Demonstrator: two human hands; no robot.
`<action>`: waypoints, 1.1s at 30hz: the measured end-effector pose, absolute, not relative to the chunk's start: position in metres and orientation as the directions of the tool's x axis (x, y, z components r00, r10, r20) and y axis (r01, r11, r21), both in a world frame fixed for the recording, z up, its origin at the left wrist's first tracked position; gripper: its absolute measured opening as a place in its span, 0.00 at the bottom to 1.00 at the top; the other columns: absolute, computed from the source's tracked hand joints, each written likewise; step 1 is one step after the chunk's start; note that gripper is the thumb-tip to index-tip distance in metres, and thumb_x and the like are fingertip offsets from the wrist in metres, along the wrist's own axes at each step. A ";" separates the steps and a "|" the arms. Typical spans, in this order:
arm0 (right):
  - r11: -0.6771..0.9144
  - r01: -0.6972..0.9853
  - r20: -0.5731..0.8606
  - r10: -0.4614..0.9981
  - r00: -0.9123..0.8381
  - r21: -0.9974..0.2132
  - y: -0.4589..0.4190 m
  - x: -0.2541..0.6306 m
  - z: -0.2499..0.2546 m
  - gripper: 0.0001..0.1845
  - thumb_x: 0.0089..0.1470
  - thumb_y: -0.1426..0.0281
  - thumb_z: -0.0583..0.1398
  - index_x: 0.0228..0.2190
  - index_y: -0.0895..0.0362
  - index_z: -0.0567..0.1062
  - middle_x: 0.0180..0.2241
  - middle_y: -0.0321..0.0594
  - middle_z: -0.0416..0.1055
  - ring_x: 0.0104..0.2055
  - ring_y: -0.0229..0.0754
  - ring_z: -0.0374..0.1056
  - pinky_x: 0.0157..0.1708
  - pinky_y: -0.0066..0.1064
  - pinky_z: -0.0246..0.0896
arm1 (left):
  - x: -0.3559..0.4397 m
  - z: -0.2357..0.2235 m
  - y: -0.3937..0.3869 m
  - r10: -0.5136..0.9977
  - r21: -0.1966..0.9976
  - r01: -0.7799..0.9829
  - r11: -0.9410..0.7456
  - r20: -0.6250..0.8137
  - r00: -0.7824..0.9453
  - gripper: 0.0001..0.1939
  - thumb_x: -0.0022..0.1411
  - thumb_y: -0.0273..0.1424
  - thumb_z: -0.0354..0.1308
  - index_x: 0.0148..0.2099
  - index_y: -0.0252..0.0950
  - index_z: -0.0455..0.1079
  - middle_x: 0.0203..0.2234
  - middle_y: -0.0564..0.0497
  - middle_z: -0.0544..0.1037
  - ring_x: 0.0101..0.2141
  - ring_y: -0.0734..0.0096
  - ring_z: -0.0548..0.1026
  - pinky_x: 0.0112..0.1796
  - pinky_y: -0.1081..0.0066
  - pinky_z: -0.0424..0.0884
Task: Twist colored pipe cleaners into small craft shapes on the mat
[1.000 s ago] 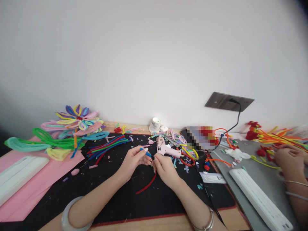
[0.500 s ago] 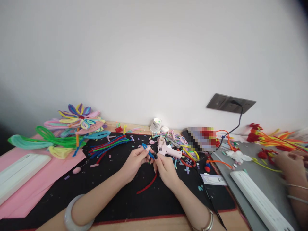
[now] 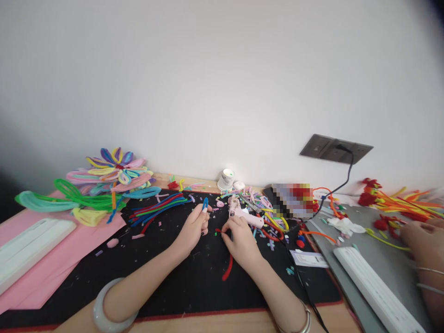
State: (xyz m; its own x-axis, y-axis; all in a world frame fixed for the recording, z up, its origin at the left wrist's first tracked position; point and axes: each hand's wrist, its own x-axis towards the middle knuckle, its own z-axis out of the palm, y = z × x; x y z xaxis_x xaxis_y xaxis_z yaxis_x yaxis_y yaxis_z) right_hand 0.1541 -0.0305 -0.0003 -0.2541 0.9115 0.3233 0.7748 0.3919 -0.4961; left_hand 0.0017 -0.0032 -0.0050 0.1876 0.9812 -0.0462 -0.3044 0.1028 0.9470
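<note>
Between the fingers of my left hand is a bent blue pipe cleaner, its loop sticking up past the fingertips. My right hand pinches a red pipe cleaner; one short end shows at the fingertips and the longer tail hangs out below the palm. The two hands are apart above a black mat. Just behind my right hand lies a pale pink glue gun. A bundle of blue, green and red pipe cleaners lies to the left.
A large pipe-cleaner flower stands back left, near pink paper and a white bar-shaped device. Coloured scraps and a white cup sit near the wall. A black cable crosses the right side. Another person's hand works far right.
My hands have separated: the left moved slightly left with the blue pipe cleaner, the right slightly right with the red one. The blue and red pieces were together before.
</note>
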 end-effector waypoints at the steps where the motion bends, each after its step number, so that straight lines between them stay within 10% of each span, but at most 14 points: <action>1: 0.375 0.740 0.319 0.921 -0.225 -0.559 -0.030 0.154 0.000 0.05 0.47 0.78 0.56 0.25 0.56 0.68 0.29 0.40 0.67 0.35 0.44 0.62 0.36 0.35 0.57 | 0.002 -0.006 -0.003 0.977 0.958 -0.274 0.089 -0.031 0.210 0.13 0.58 0.41 0.48 0.37 0.36 0.60 0.18 0.61 0.54 0.14 0.84 0.50 0.17 0.80 0.50; 9: 0.007 0.058 0.001 0.994 -0.107 -0.998 -0.026 0.152 0.002 0.05 0.49 0.69 0.55 0.30 0.56 0.64 0.18 0.31 0.67 0.14 0.33 0.58 0.14 0.24 0.53 | -0.003 -0.008 -0.009 0.939 0.969 0.165 -0.183 0.123 0.320 0.13 0.63 0.36 0.41 0.41 0.37 0.63 0.15 0.59 0.63 0.16 0.77 0.59 0.22 0.76 0.55; 33: -0.295 -0.355 -0.191 0.935 -0.300 -0.887 -0.022 0.156 0.002 0.17 0.42 0.70 0.61 0.28 0.54 0.55 0.17 0.29 0.70 0.07 0.25 0.46 0.09 0.20 0.36 | -0.008 -0.007 -0.010 0.861 0.770 0.416 -0.484 0.331 0.387 0.16 0.61 0.26 0.44 0.48 0.41 0.68 0.40 0.46 0.75 0.40 0.61 0.72 0.42 0.68 0.64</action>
